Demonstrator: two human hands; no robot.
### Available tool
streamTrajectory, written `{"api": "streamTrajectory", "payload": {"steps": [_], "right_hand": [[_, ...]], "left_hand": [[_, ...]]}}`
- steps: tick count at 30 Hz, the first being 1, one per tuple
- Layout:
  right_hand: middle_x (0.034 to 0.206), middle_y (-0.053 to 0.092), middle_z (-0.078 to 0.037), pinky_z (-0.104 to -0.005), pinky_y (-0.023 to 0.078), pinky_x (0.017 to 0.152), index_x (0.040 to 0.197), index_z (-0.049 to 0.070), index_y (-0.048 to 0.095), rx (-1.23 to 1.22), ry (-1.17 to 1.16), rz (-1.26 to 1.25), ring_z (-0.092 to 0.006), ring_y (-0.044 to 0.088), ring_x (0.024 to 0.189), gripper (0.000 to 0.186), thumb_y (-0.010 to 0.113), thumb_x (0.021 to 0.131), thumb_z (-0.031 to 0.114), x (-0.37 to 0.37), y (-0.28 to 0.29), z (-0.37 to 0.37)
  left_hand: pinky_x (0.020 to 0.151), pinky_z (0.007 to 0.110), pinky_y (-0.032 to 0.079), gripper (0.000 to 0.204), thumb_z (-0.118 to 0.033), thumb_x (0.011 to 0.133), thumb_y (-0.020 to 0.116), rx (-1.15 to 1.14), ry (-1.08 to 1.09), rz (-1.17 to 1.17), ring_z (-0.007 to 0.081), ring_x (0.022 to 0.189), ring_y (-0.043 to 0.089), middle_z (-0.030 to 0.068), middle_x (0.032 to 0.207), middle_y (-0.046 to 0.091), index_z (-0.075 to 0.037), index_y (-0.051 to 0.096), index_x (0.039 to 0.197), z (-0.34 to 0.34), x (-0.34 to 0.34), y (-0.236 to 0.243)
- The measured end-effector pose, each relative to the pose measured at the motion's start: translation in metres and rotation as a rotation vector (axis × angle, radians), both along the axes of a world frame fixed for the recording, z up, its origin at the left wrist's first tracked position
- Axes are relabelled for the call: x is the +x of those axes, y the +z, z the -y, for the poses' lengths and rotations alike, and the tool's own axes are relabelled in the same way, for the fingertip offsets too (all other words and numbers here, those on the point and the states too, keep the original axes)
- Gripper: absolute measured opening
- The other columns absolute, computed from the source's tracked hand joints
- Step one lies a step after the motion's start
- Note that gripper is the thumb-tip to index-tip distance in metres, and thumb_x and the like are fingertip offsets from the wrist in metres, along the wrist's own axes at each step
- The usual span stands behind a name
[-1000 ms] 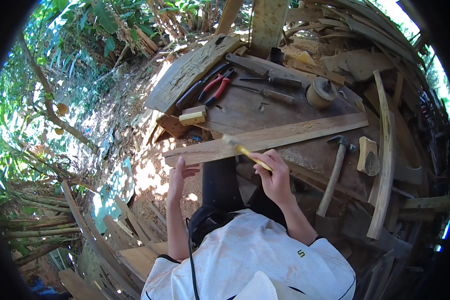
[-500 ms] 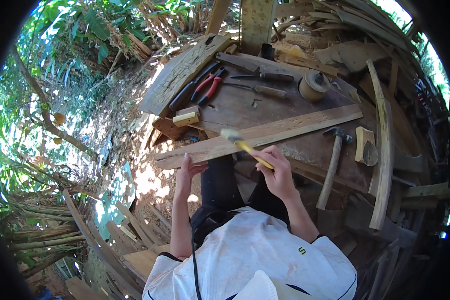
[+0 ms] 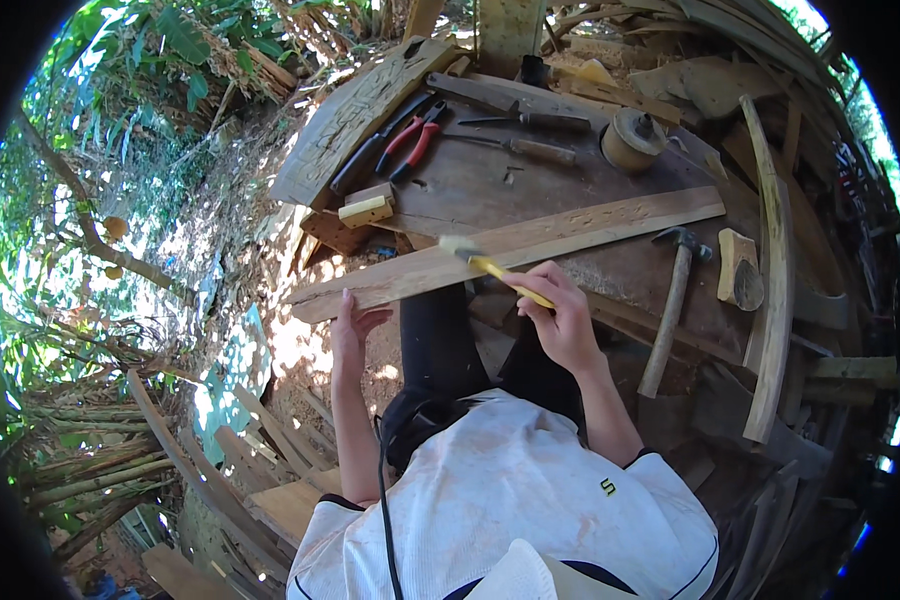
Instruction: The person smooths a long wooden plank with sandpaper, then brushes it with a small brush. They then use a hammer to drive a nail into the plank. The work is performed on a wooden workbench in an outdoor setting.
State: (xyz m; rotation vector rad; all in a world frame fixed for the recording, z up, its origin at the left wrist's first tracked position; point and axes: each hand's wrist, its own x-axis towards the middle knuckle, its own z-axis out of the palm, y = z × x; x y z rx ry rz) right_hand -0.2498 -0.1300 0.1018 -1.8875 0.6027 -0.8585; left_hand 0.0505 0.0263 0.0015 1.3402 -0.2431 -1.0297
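A long, narrow wooden plank [image 3: 530, 245] lies slantwise over the workbench, its left end jutting past the bench edge over my legs. At that end my left hand [image 3: 355, 325] holds the plank's near edge, thumb against the wood and the other fingers extended alongside. In my right hand [image 3: 560, 315] is a paintbrush [image 3: 490, 267] with a yellow handle and pale bristles, gripped by the handle. Its bristles are at the plank's far edge, left of the middle; whether they touch the wood I cannot tell. Nearest my right hand lies a claw hammer [image 3: 668, 320].
On the workbench [image 3: 470, 180] lie red-handled pliers [image 3: 410, 145], chisel-like tools [image 3: 540, 150], a round wooden container [image 3: 632, 140] and a carved wood block [image 3: 739, 268]. A long curved stick [image 3: 773, 290] leans at the right. Wood strips [image 3: 205, 475] are piled at lower left.
The plank's left end has shifted slightly left along with my left hand. My right hand and the brush keep nearly the same place over the plank. The whole view has tilted a little.
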Motion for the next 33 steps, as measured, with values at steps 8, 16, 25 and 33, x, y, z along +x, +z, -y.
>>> {"api": "streamTrajectory", "payload": {"steps": [8,16,25,33], "right_hand": [[0.091,0.059,-0.008,-0.0284,0.053,0.067,0.121,0.006,0.074,-0.008,0.004,0.013,-0.0178,0.065,0.074,0.024,0.07,0.097,0.007,0.004,0.0,0.004],[0.092,0.058,-0.007,-0.0295,0.051,0.069,0.119,0.006,0.074,0.046,0.036,0.012,-0.018,0.062,0.075,0.022,0.071,0.097,0.01,-0.003,0.003,0.007],[0.091,0.059,-0.006,-0.0267,0.05,0.064,0.119,0.005,0.073,0.104,0.069,0.015,-0.0135,0.06,0.069,0.02,0.066,0.101,0.01,-0.006,0.002,0.008],[0.09,0.058,-0.004,-0.0272,0.049,0.064,0.118,0.005,0.073,0.112,0.123,0.024,-0.0116,0.059,0.068,0.02,0.063,0.104,0.017,-0.009,0.002,0.012]], "left_hand": [[0.09,0.043,0.057,0.051,-0.045,0.108,0.053,-0.089,0.012,-0.097,0.0301,0.093,0.075,0.0178,0.108,0.075,0.003,0.063,0.124,0.012,-0.02,-0.006],[0.091,0.042,0.058,0.047,-0.042,0.109,0.053,-0.116,0.002,-0.066,0.0289,0.092,0.076,0.0164,0.107,0.076,0.002,0.063,0.122,0.009,-0.014,-0.004],[0.089,0.042,0.058,0.044,-0.041,0.108,0.053,-0.093,0.115,-0.087,0.0303,0.091,0.076,0.0157,0.107,0.076,0.0,0.064,0.121,-0.006,0.003,-0.01],[0.088,0.044,0.057,0.04,-0.04,0.108,0.056,-0.112,0.067,-0.107,0.0301,0.093,0.074,0.014,0.107,0.073,-0.003,0.06,0.123,0.011,-0.019,-0.006]]}}
